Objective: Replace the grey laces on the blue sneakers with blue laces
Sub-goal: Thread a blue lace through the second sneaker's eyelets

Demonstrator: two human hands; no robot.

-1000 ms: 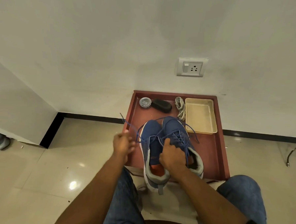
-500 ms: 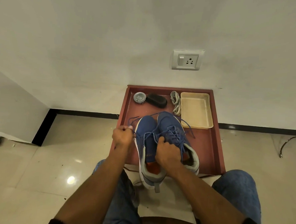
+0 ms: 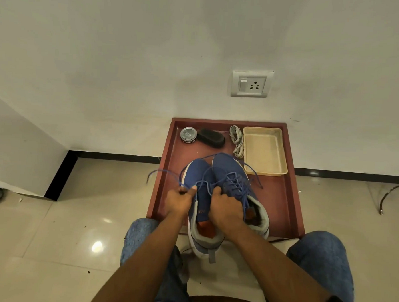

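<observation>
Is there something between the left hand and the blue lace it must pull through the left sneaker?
Nothing visible does. The left hand already pinches the blue lace beside the left sneaker; the lace's free end trails out to the left over the tray's rim. The right hand holds that sneaker.

Knit-cloth sneakers (image 3: 217, 188), matt red tray (image 3: 281, 196), glossy tile floor (image 3: 74, 225).
</observation>
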